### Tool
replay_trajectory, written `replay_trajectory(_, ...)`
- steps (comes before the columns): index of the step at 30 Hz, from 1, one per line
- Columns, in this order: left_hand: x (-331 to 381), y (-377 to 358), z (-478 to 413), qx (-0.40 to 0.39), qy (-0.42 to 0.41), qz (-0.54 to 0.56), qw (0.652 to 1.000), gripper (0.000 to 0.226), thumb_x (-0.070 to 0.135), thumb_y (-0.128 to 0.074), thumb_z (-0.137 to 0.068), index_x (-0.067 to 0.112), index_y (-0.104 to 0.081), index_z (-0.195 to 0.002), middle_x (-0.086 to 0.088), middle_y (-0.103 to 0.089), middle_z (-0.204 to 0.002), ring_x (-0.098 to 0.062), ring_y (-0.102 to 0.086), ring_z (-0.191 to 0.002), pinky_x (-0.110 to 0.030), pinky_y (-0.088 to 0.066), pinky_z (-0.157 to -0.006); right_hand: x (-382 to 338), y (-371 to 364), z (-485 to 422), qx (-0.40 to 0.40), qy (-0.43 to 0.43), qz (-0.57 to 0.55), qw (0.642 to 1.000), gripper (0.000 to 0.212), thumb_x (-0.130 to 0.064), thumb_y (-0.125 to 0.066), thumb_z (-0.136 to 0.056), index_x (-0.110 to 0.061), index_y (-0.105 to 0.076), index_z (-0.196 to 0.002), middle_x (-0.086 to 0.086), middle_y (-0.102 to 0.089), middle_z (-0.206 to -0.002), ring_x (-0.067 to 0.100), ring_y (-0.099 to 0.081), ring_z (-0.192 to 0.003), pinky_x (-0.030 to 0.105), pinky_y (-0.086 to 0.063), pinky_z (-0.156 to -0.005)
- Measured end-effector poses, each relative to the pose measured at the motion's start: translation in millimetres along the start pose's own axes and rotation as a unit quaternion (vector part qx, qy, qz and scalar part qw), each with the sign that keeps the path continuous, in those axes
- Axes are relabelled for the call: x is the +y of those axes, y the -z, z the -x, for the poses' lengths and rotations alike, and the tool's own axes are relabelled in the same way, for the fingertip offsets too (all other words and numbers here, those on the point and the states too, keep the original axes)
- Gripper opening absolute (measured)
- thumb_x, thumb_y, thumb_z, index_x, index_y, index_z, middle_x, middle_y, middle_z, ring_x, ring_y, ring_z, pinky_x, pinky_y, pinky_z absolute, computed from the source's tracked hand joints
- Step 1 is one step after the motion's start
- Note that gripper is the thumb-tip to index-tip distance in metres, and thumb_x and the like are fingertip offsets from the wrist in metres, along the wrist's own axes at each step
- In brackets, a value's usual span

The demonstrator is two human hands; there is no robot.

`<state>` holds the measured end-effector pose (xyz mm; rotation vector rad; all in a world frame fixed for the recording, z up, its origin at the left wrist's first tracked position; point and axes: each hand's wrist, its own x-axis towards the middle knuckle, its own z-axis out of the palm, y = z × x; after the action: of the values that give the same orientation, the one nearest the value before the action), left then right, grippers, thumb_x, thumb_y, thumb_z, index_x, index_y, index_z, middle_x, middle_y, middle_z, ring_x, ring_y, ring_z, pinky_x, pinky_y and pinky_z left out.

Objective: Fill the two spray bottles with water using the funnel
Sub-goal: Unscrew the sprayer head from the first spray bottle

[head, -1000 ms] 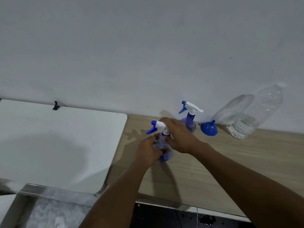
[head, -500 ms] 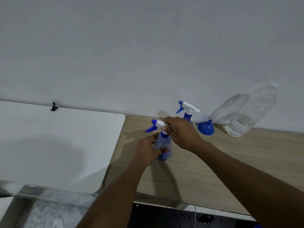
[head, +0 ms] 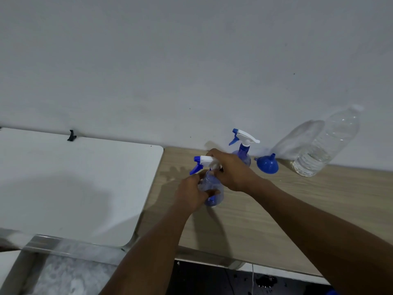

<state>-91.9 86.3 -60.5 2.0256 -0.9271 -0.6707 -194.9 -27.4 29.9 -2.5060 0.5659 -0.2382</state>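
1. My left hand (head: 190, 193) clenches the near spray bottle (head: 211, 188), upright at frame centre on the bench (head: 265, 211).
2. My right hand (head: 230, 170) grips its trigger head (head: 207, 161) directly above, along the bottle's vertical axis.
3. The funnel (head: 266, 165) waits to the right, nearer my right hand.

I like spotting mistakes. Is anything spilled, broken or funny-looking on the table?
Nothing is spilled or broken. The blue funnel lies tipped on its side by the wall, between the far spray bottle and the water bottle, which stands upright and is only partly full.
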Motion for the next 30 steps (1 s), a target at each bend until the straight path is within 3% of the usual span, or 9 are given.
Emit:
replay_trajectory(7,2,1,-1,-0.008,0.000,0.002,1.000,0.074,0.046,-0.084,-0.072,0.020,-0.056,-0.136,0.002,-0.068,-0.119,-0.014,-0.062,-0.109,-0.025,-0.046,-0.092,2,12,5,0.010,-0.010,-0.038,0.999,0.023,-0.007,-0.059,-0.097,-0.015,-0.063,-0.118,-0.002,-0.066,-0.100,0.014,-0.060,-0.089,0.017,-0.042,-0.072)
replay_trajectory(11,-1,2,-3,-0.017,-0.009,0.026,0.999,0.073,0.044,-0.087,-0.069,0.027,-0.057,-0.134,0.008,-0.066,-0.114,-0.011,-0.061,-0.108,-0.025,-0.045,-0.089,-14,34,-2,0.028,0.029,-0.016,0.999,0.020,-0.013,-0.060,-0.098,-0.015,-0.061,-0.118,-0.007,-0.060,-0.096,0.004,-0.056,-0.078,0.012,-0.037,-0.064)
replay_trajectory(14,-2,2,-1,-0.010,-0.023,0.025,0.999,0.073,0.044,-0.088,-0.067,0.030,-0.059,-0.132,0.011,-0.066,-0.110,-0.009,-0.062,-0.105,-0.026,-0.050,-0.089,-16,64,-7,0.090,0.012,-0.018,0.996,0.015,-0.020,-0.058,-0.100,-0.018,-0.058,-0.115,-0.004,-0.062,-0.092,-0.003,-0.056,-0.071,0.008,-0.037,-0.057)
replay_trajectory(18,-4,5,0,-0.007,-0.034,0.032,0.999,0.067,0.039,-0.088,-0.069,0.033,-0.061,-0.130,0.014,-0.067,-0.106,-0.007,-0.063,-0.100,-0.014,-0.045,-0.078,-8,109,-2,0.213,-0.043,-0.085,0.972,0.007,-0.020,-0.050,-0.103,-0.019,-0.052,-0.110,-0.006,-0.066,-0.085,-0.012,-0.065,-0.071,0.005,-0.046,-0.056)
replay_trajectory(21,-8,7,0,-0.002,-0.039,0.020,0.999,0.069,0.042,-0.088,-0.068,0.035,-0.060,-0.131,0.012,-0.069,-0.108,-0.005,-0.064,-0.097,-0.009,-0.043,-0.075,6,131,3,0.259,-0.062,-0.081,0.961,0.013,-0.023,-0.048,-0.102,-0.015,-0.056,-0.109,0.004,-0.070,-0.088,0.007,-0.072,-0.077,0.022,-0.056,-0.067)
replay_trajectory(24,-10,8,1,0.011,-0.051,0.009,0.999,0.070,0.046,-0.087,-0.066,0.036,-0.061,-0.130,0.012,-0.070,-0.107,-0.005,-0.065,-0.097,-0.015,-0.048,-0.081,28,123,8,0.202,-0.111,-0.049,0.972,0.018,-0.024,-0.052,-0.100,-0.015,-0.061,-0.113,0.007,-0.072,-0.090,0.022,-0.073,-0.077,0.036,-0.059,-0.070)
replay_trajectory(27,-11,7,2,0.012,-0.060,0.010,0.998,0.072,0.046,-0.087,-0.069,0.031,-0.060,-0.133,0.013,-0.068,-0.110,-0.007,-0.064,-0.100,-0.020,-0.049,-0.083,54,82,19,0.105,-0.163,-0.057,0.979,0.017,-0.019,-0.057,-0.099,-0.016,-0.064,-0.114,0.004,-0.070,-0.087,0.022,-0.071,-0.068,0.020,-0.058,-0.058)
replay_trajectory(30,-10,6,2,0.009,-0.060,0.018,0.998,0.071,0.041,-0.087,-0.070,0.029,-0.059,-0.134,0.016,-0.063,-0.107,-0.006,-0.061,-0.100,-0.010,-0.043,-0.076,82,31,32,0.008,-0.217,-0.078,0.973,0.013,-0.016,-0.056,-0.099,-0.013,-0.064,-0.109,0.010,-0.070,-0.090,0.023,-0.071,-0.070,0.036,-0.061,-0.065)
